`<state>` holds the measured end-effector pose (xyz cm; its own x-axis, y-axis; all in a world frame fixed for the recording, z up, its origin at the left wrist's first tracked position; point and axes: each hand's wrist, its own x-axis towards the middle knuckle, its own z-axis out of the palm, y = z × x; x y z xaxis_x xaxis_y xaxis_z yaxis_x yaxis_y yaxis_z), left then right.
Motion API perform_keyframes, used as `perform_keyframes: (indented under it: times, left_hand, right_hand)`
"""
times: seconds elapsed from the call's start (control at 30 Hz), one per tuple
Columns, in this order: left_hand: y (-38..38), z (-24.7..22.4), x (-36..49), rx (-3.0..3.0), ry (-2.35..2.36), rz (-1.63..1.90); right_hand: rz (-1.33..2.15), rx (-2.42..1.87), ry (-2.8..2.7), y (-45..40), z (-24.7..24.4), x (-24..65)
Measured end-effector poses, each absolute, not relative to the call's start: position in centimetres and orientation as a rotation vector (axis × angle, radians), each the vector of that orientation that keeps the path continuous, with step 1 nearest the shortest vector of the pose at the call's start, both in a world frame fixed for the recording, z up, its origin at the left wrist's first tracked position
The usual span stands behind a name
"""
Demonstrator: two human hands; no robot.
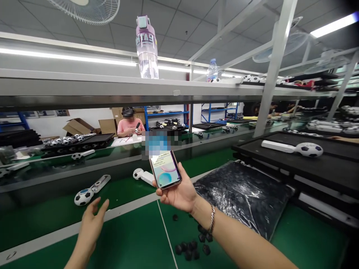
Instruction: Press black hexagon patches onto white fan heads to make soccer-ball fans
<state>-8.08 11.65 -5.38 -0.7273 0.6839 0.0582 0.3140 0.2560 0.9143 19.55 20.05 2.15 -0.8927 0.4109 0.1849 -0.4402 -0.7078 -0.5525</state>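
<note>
My right hand [178, 190] holds up a smartphone [166, 170] with its lit screen facing me; part of the picture around its top is blurred out. Just past the phone, a white handle piece with a soccer-ball end [138, 174] lies on the green belt. My left hand [92, 222] is open over the near edge of the belt, fingers apart and holding nothing. Close beyond its fingertips lies another soccer-ball piece [84, 196], its handle showing a hollow inside. Whether the fingertips touch it I cannot tell.
Black pentagon-like pieces [188, 249] lie scattered on the green table below my right forearm. A dark plastic bag [244, 194] lies to the right, beside stacked black trays [280, 170]. A shelf [112, 87] with a bottle [147, 48] crosses above. A co-worker [130, 125] sits across the line.
</note>
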Motion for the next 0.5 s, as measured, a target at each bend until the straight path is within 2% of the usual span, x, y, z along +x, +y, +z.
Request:
perform_keyframes:
  times: [0.17,0.5]
  left_hand:
    - [12.2,-9.8,-9.4,1.215,2.451,1.029]
    - [11.9,-10.1,-8.2,1.426,2.548,0.972]
  right_hand:
    - [2.451,0.001,-0.93,19.9,2.6,20.9]
    - [2.181,-0.197,-1.142,19.0,5.1,23.8]
